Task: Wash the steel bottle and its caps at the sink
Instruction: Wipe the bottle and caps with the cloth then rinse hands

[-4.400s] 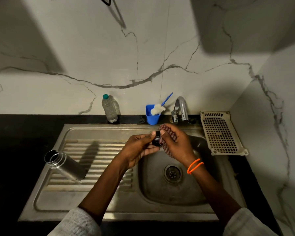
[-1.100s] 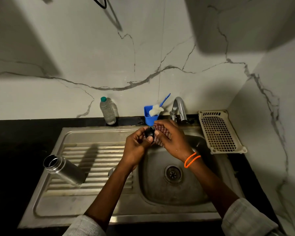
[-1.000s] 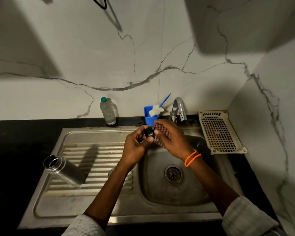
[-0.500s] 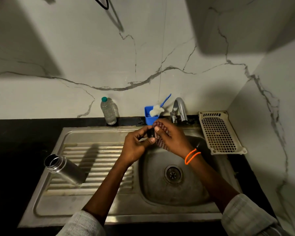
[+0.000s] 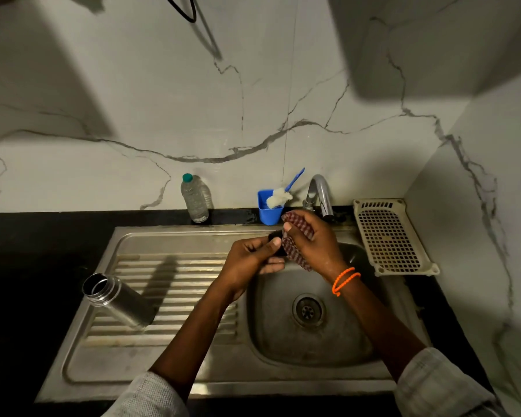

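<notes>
Cap [image 5: 275,239] pinched by left hand [image 5: 247,263]; right hand [image 5: 315,245] grips checked cloth [image 5: 297,239]; no writing legible.

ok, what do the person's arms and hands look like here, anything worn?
Both hands, left hand and right hand, are bare: no gloves, no rings visible. The right wrist carries a thin orange beaded band, looped twice. Each forearm is uncovered up to a pale, finely checked fabric sleeve, left sleeve and right sleeve, pushed back near the elbow.

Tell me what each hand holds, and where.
Left hand pinches the small black cap by its sides; right hand grips the bunched checked cloth against it.
</notes>
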